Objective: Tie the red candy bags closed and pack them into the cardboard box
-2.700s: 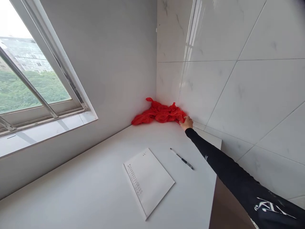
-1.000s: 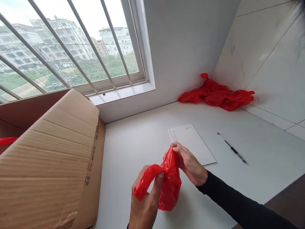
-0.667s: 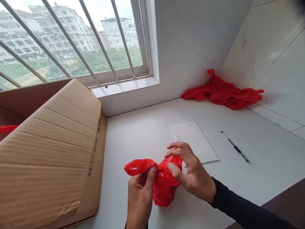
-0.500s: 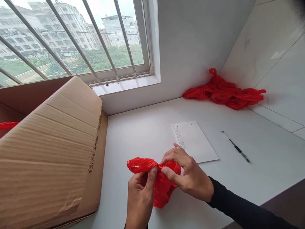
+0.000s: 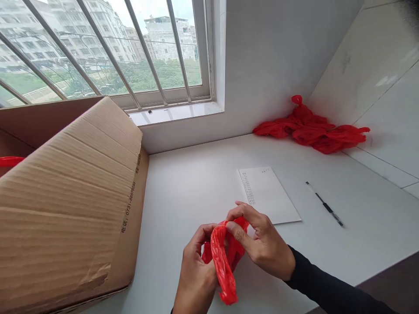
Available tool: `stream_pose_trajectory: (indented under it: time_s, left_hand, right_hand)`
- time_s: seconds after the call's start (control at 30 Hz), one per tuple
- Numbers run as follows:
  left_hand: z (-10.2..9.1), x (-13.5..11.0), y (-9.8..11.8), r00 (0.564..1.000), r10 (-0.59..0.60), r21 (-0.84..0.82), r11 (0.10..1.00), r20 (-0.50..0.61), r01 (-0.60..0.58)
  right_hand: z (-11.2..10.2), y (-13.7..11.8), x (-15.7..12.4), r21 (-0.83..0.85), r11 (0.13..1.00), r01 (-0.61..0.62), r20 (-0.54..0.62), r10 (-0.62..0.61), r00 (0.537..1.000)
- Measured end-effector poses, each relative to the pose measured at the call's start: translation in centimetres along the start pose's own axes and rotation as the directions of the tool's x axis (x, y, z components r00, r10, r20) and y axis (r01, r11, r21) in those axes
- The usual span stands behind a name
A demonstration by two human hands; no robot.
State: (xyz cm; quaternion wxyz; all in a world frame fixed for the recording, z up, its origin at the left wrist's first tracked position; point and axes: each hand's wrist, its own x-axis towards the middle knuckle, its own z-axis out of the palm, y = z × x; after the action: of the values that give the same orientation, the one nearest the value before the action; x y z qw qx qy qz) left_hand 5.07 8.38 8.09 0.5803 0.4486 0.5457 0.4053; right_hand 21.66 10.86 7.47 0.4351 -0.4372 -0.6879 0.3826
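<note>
A red plastic bag is gathered between my two hands, above the white tabletop near its front. My left hand grips the bag from the left, its fingertips partly hidden behind the red plastic. One twisted length of the bag hangs down over my left thumb towards me. With thumb and index finger, my right hand pinches the bag at the top of the bunch. More of the bag shows between and behind the hands. Whether anything is inside the bag I cannot tell.
On the left stands an open cardboard box with some red plastic inside. Beyond my hands lie a sheet of paper with writing and a pen. Crumpled red bags lie in the back corner. A barred window is behind.
The bag's twisted end swung from pointing left to hanging down over my left thumb. My left hand turned and shifted slightly right; my right hand now pinches the bag's top. The view tilted slightly.
</note>
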Motion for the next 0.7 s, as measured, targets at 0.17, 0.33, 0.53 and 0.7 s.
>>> stream_pose_trajectory:
  time_s: [0.17,0.33,0.53,0.7]
  left_hand:
    - [-0.1,0.1,-0.6,1.000,0.015,0.136,0.991,0.000,-0.015]
    - [-1.2,0.0,-1.8,1.000,0.015,0.177,0.984,0.002,-0.015]
    - [-1.8,-0.1,-2.0,1.000,-0.009,0.039,0.999,-0.008,0.009]
    - [-2.0,-0.1,-1.9,0.998,0.000,0.031,1.000,-0.058,0.002]
  right_hand:
    - [-0.7,-0.2,0.0,0.190,0.979,-0.071,-0.101,0.091,0.991]
    - [-2.8,-0.4,0.8,0.270,0.957,-0.104,-0.167,0.153,0.974]
    - [-3.3,0.9,0.4,0.061,0.991,-0.115,0.093,0.109,0.990]
    - [-2.8,-0.2,0.3,-0.009,0.999,0.037,0.107,-0.036,0.994]
